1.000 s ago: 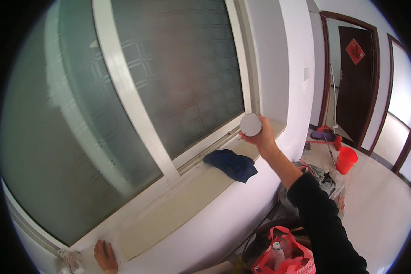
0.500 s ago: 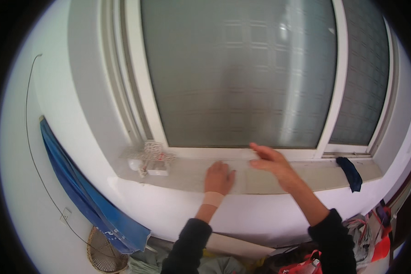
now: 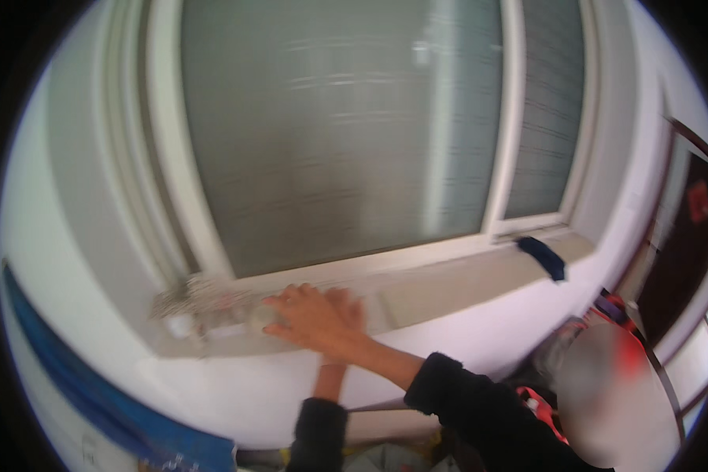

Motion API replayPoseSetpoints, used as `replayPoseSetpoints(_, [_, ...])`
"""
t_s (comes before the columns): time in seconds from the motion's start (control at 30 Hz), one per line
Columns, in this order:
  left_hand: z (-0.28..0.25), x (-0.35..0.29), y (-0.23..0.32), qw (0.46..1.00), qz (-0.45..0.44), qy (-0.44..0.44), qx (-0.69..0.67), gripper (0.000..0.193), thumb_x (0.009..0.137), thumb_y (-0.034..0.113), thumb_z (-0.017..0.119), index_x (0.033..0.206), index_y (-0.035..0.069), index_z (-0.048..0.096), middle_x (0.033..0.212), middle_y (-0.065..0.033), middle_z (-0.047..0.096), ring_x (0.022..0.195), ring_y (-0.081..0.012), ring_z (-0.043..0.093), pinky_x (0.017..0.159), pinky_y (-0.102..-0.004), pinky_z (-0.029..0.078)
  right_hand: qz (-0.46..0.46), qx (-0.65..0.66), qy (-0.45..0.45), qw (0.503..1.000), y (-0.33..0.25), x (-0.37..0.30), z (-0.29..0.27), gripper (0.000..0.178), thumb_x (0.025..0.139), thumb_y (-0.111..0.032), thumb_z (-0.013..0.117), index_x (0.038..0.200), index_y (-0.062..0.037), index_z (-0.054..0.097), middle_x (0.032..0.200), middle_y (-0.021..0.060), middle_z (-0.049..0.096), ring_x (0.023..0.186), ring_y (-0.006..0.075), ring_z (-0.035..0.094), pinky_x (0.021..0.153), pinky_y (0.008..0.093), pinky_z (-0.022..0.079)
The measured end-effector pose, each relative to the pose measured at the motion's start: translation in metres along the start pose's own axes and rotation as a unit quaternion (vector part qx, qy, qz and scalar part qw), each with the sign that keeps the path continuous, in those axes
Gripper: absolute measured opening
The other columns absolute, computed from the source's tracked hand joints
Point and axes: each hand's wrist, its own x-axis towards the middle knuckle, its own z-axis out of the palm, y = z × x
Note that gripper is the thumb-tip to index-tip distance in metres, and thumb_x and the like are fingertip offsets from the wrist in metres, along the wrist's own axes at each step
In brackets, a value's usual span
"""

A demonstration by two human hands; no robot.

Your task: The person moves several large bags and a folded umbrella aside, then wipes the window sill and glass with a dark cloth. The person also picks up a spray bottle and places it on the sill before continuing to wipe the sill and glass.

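Reaching leftward over the window sill [image 3: 440, 292], my right hand [image 3: 313, 318] crosses in front of my left. Its thumb and fingers curve about a small round pale object [image 3: 262, 315], too blurred to name. Partly covered behind it is my left hand [image 3: 352, 309], low over the sill; its fingers are mostly hidden. Just left of the pale object stands a small white box [image 3: 230, 316], with a patterned flat piece [image 3: 204, 296] above it and a white rounded thing [image 3: 181, 326] beside it.
A dark blue cloth [image 3: 541, 258] hangs over the sill's right end. Behind the sill stands a frosted sliding window [image 3: 338, 141]. A blue cloth [image 3: 79, 377] hangs at lower left. At lower right is a blurred pale shape with red [image 3: 598, 393], near piled bags.
My right hand has swung left across my left hand, toward the small items at the sill's left end. The view has shifted right and tilted, and is blurrier.
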Motion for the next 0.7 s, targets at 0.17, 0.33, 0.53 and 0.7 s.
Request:
replayPoseSetpoints(0.17, [-0.012, 0.02, 0.012, 0.986, -0.04, -0.161, -0.024, 0.02, 0.078, 0.023, 0.056, 0.087, 0.005, 0.055, 0.098, -0.0174, 0.055, 0.098, -0.0327, 0.05, 0.085, -0.0427, 0.037, 0.027, -0.15, 0.162, 0.975, 0.098, -0.092, -0.095, 0.035, 0.07, -0.028, 0.066, 0.1, -0.0111, 0.058, 0.091, 0.0092, 0.054, 0.09, 0.0277, 0.049, 0.079, 0.0387, 0.041])
replayPoseSetpoints(0.33, [-0.006, 0.016, 0.012, 0.989, -0.012, -0.147, 0.003, 0.018, 0.077, 0.018, 0.056, 0.089, 0.005, 0.055, 0.095, -0.0144, 0.056, 0.094, -0.0323, 0.05, 0.083, -0.0433, 0.038, 0.233, -0.338, 0.238, 0.88, 0.25, -0.214, -0.205, 0.04, 0.067, -0.028, 0.069, 0.103, -0.0133, 0.057, 0.093, 0.0086, 0.052, 0.092, 0.028, 0.047, 0.076, 0.0393, 0.038])
replayPoseSetpoints(0.53, [-0.021, 0.026, 0.017, 0.987, -0.014, -0.162, 0.017, 0.016, 0.077, 0.014, 0.055, 0.089, 0.004, 0.055, 0.094, -0.0145, 0.057, 0.092, -0.0332, 0.051, 0.081, -0.043, 0.039, 0.467, -0.362, 0.158, 0.791, 0.312, -0.283, -0.249, 0.047, 0.066, -0.033, 0.068, 0.108, -0.0141, 0.058, 0.097, 0.0102, 0.053, 0.094, 0.0288, 0.047, 0.08, 0.0399, 0.037])
replayPoseSetpoints(0.7, [-0.012, 0.028, 0.017, 0.981, -0.012, -0.195, 0.006, 0.015, 0.075, 0.011, 0.055, 0.088, 0.003, 0.055, 0.092, -0.0153, 0.057, 0.088, -0.034, 0.052, 0.077, -0.0423, 0.041, 0.458, -0.27, 0.209, 0.821, 0.341, -0.282, -0.265, 0.024, 0.074, -0.023, 0.062, 0.095, -0.012, 0.065, 0.088, 0.0117, 0.059, 0.089, 0.0282, 0.051, 0.079, 0.0377, 0.042])
